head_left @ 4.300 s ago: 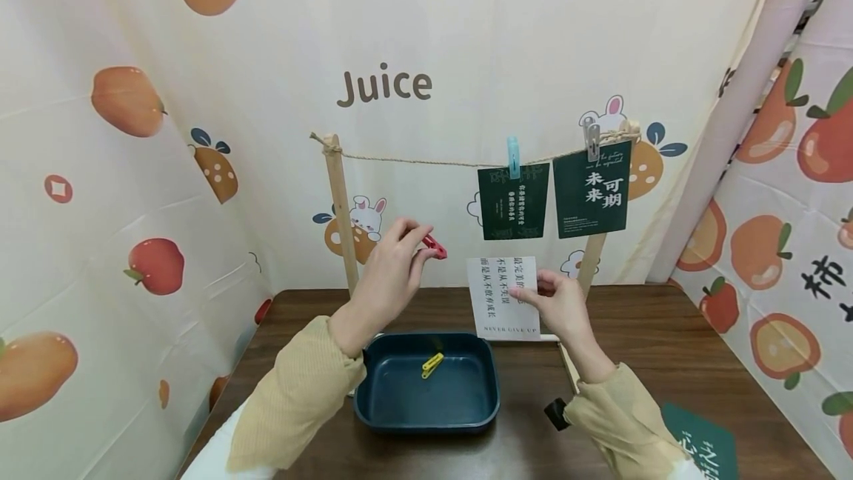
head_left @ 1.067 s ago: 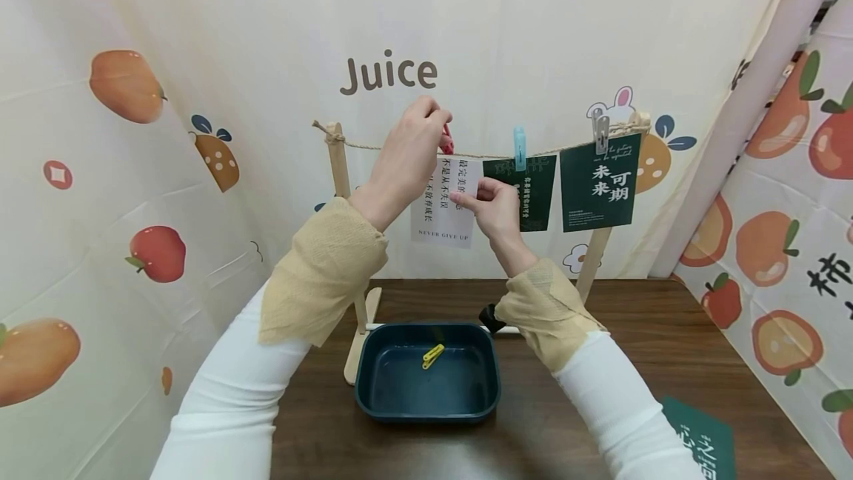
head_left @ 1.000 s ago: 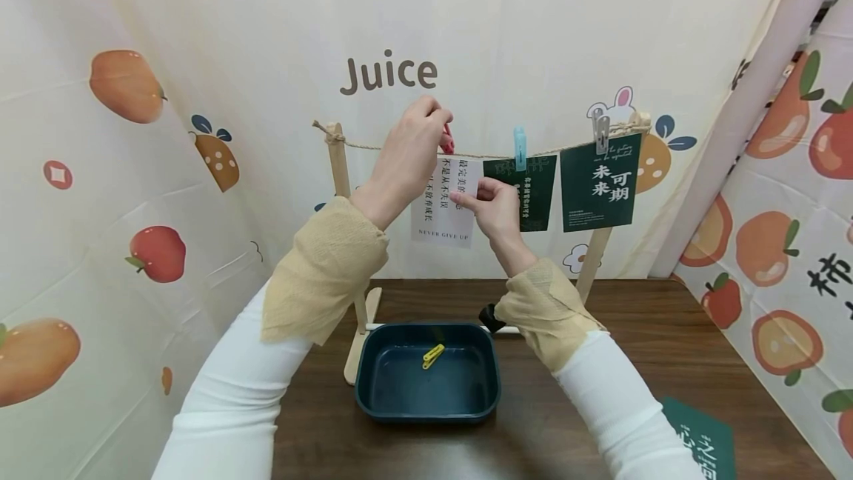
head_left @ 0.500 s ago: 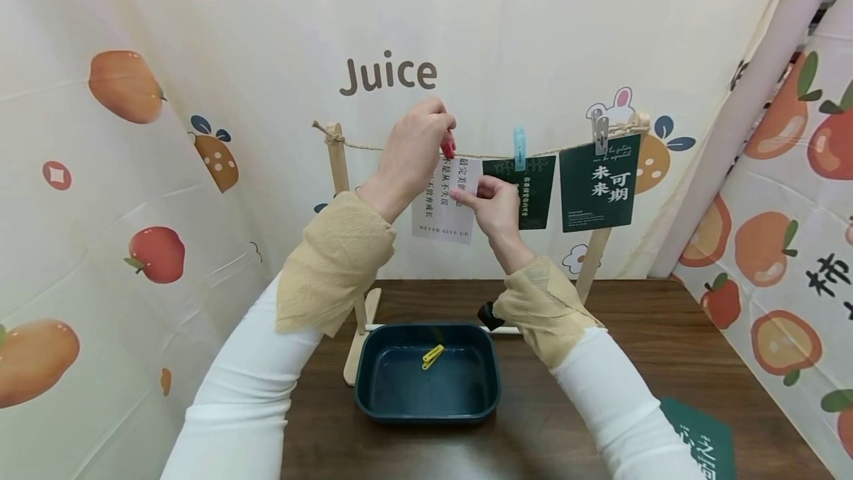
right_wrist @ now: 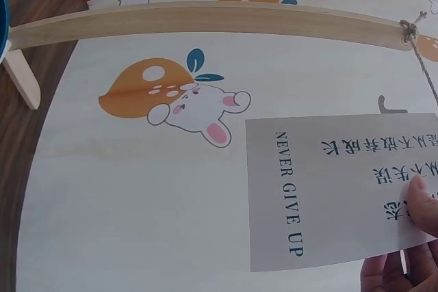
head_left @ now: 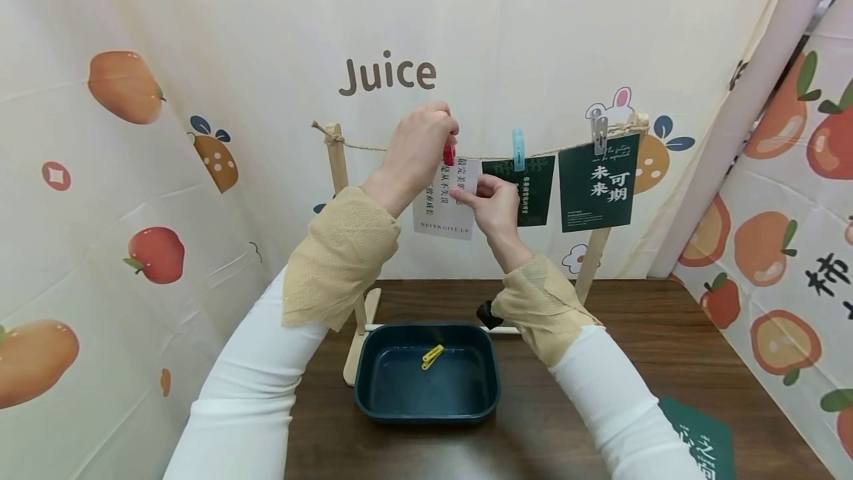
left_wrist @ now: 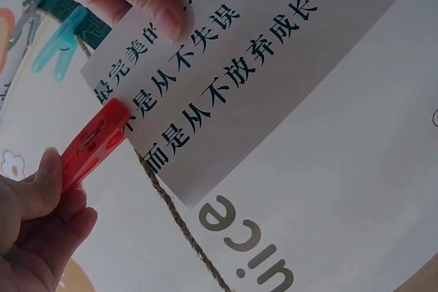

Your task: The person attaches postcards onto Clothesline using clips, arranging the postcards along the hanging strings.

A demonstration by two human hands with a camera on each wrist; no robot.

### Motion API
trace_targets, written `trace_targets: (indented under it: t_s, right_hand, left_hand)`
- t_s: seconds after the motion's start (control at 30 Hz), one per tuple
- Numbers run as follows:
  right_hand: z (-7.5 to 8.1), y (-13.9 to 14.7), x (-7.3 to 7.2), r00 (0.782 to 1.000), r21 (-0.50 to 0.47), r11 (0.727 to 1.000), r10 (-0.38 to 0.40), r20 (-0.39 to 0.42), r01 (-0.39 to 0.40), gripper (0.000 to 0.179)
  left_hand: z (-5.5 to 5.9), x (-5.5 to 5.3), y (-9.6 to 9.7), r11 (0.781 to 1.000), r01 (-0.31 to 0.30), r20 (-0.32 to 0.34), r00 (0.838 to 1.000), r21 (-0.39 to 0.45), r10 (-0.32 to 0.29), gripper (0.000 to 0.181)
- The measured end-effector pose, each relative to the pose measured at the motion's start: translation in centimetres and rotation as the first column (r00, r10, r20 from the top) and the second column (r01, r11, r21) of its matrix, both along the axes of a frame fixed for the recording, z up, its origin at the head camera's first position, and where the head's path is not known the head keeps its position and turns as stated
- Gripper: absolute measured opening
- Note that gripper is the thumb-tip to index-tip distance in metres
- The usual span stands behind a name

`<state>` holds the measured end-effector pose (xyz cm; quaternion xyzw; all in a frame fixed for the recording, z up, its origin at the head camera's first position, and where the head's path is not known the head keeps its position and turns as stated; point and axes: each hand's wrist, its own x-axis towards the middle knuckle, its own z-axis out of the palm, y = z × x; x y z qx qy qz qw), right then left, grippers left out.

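Observation:
My left hand point(head_left: 416, 152) pinches a red clothespin point(head_left: 449, 155) at the string. In the left wrist view the tip of this clothespin point(left_wrist: 96, 143) overlaps the top edge of a white card point(left_wrist: 226, 66) with dark printed characters. The twine string point(left_wrist: 179, 222) passes behind the card there. With thumb in front and fingers behind, my right hand point(head_left: 498, 210) holds the right side of the white card point(head_left: 443, 206). "NEVER GIVE UP" runs along the card's lower edge. How far the clothespin grips card and string together cannot be told.
A blue clothespin point(head_left: 518, 150) and a grey clothespin point(head_left: 600, 135) hold two dark green cards, one of them this green card point(head_left: 595, 195). A blue tray point(head_left: 426, 410) with a yellow clothespin point(head_left: 432, 356) stands below. Another green card point(head_left: 703, 435) lies at right on the table.
Since the oldest frame both hands have risen, bringing the red clothespin and white card up to the string. Over the last second the clothespin has come down onto the card's top edge.

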<state>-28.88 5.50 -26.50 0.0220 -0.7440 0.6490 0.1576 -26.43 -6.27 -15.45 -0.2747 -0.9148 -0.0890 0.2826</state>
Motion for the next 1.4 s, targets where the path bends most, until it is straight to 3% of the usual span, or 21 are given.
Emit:
trace_targets:
  t_s: [0.57,0.97,1.4]
  right_hand:
    - [-0.22,-0.1,0.08,1.0,0.019,1.0,-0.01,0.029,0.01,0.027]
    - [-0.48,-0.13,0.0,0.999,0.043,0.999,-0.013,0.042,0.012,0.027]
    - [-0.26,-0.25,0.11,1.0,0.008,1.0,-0.003,0.029,0.002,0.028]
  left_hand:
    - [-0.02,-0.26,0.3,0.999,0.003,0.06,0.998,-0.035,0.0,0.01]
    - [-0.08,-0.35,0.44,0.995,-0.028,0.104,0.994,-0.1,0.039,0.01]
    - [0.29,-0.43,0.33,0.989,0.005,0.12,0.993,-0.148,0.013,0.015]
